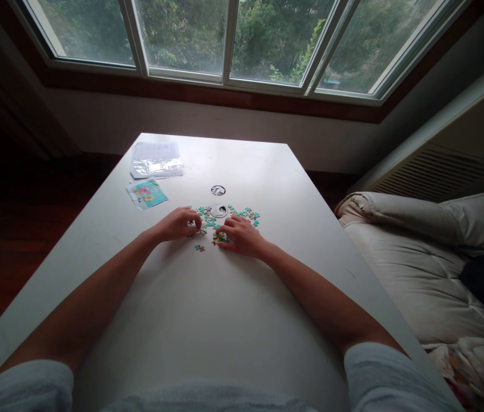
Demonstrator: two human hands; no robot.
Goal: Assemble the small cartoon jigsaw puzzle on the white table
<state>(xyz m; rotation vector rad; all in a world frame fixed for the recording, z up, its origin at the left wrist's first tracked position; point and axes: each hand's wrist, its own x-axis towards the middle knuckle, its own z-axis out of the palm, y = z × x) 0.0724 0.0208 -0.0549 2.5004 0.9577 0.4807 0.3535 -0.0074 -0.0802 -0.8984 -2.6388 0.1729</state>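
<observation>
Small jigsaw puzzle pieces (247,213), mostly teal with some pink and yellow, lie scattered on the white table around both hands. My left hand (177,224) is closed, thumb and forefinger pinched at a puzzle piece (203,231) on the near left of the spread. On the other side, my right hand (244,236) bends its fingers and thumb around a few yellowish puzzle pieces (219,237), partly hidden beneath it. Nearer to me lies a small pair of pieces (199,248). Among the pieces, beyond my hands, sits a round metallic-looking object (219,210).
A teal picture sheet (147,193) and a clear plastic sleeve with papers (157,160) lie at the table's far left. Farther back is a dark-rimmed round opening or disc (218,190). A cream padded seat (413,263) stands along the right side, below a window (225,40) wall.
</observation>
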